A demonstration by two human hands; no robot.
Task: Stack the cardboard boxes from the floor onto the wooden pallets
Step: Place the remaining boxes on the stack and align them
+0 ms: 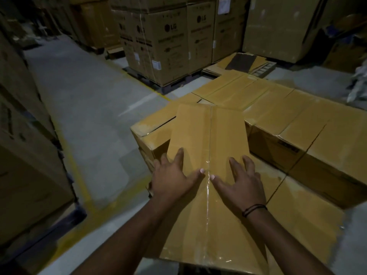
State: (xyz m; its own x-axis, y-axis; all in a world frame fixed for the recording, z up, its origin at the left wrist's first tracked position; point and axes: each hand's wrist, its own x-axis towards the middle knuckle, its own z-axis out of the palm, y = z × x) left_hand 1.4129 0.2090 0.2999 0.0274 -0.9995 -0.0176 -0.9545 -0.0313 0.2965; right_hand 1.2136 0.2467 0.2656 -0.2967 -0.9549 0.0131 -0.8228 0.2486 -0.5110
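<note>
One cardboard box (208,132) lies lengthwise ahead of me on top of the stacked boxes (301,120). Its far end reaches over the corner box (153,133) at the left of the stack. A clear tape seam (208,197) runs down the middle of its top face.

Hand state: both hands are flat on that top face, palms down, fingers straight and spread, gripping nothing. The left hand (174,177) sits left of the seam, with its outer fingers near the box's left edge. The right hand (243,181) sits right of the seam. The two thumbs point inward and nearly meet at the tape. A dark wristband (254,209) circles the right wrist.

To the right, the stacked boxes form a row with taped tops, one layer higher than the boxes nearest me. Beyond the stack, flattened cardboard (244,62) lies on the floor (85,100). Behind it stand large printed cartons (158,42) on a dark pallet (158,85). A yellow line (77,171) marks the floor on the left, beside a tall wall of cartons (19,135).
</note>
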